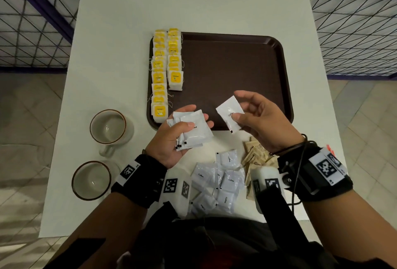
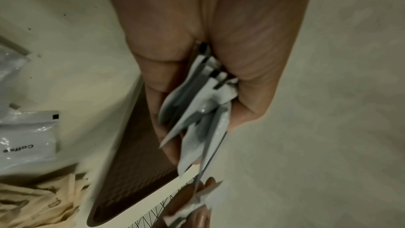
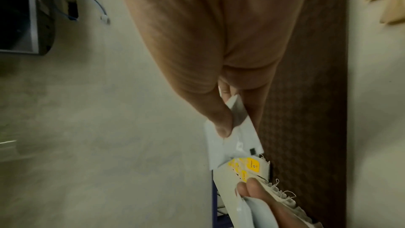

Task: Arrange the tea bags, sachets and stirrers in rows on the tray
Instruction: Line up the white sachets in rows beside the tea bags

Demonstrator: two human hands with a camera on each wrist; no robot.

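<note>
The brown tray (image 1: pixel 236 64) bears two rows of yellow-labelled tea bags (image 1: pixel 166 68) along its left side. Over the tray's near edge my left hand (image 1: pixel 194 121) grips a fanned stack of white coffee sachets (image 1: pixel 195 133), thumb on top; the stack (image 2: pixel 203 110) shows edge-on in the left wrist view. To its right, my right hand (image 1: pixel 238 107) pinches a single white coffee sachet (image 1: pixel 229 114) by one end, thumb (image 3: pixel 219 119) pressed on the sachet (image 3: pixel 232 141). More loose coffee sachets (image 1: pixel 223 180) and brown sachets (image 1: pixel 255 157) lie on the table near me.
Two empty mugs (image 1: pixel 107 126) (image 1: pixel 91 179) stand left of the tray on the white table (image 1: pixel 193 0). Something thin and red (image 1: pixel 329 150) peeks out behind my right wrist. Wire mesh fencing (image 1: pixel 354 32) flanks the table. Most of the tray's surface is bare.
</note>
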